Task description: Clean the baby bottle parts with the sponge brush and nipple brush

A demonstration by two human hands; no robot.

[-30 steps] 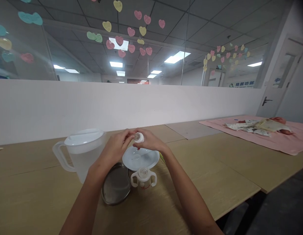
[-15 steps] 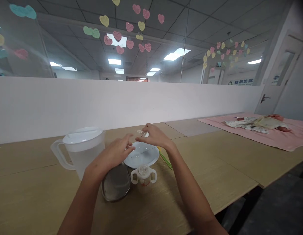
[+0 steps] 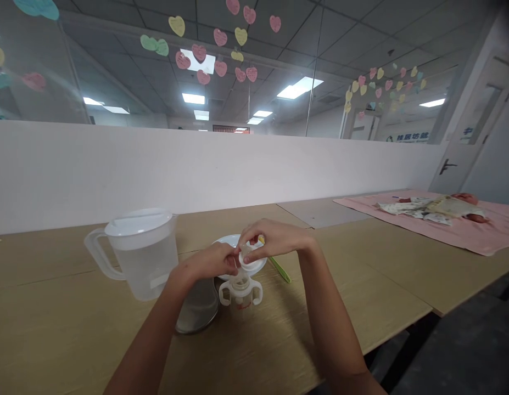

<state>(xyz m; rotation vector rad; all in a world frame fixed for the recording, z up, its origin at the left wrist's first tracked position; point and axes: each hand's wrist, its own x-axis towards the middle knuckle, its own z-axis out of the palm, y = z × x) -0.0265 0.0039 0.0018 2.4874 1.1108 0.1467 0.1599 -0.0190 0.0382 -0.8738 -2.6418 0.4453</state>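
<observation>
A clear baby bottle [image 3: 241,297] with two white side handles stands upright on the table, its mouth uncovered. Just above the mouth, my right hand [image 3: 267,241] pinches a white bottle collar with a translucent teat [image 3: 247,260]. My left hand [image 3: 215,260] meets it from the left, fingertips pressed together at the collar's side; what they hold, if anything, is too small to make out. Behind the bottle lies a white plate [image 3: 228,240], partly covered by my hands. A metal kidney-shaped tray [image 3: 199,307] sits to the bottle's left, half hidden under my left forearm.
A lidded plastic pitcher [image 3: 143,252] of water stands at the left. Green-handled tongs or a brush [image 3: 281,270] lie right of the plate. Farther right, a doll in clothes [image 3: 447,208] rests on a pink cloth [image 3: 493,238]. A white wall [image 3: 196,170] runs behind the table.
Both hands have come down and closer together, from over the plate to above the bottle. The clear round piece on the bottle's mouth is gone, and my left fingers have closed.
</observation>
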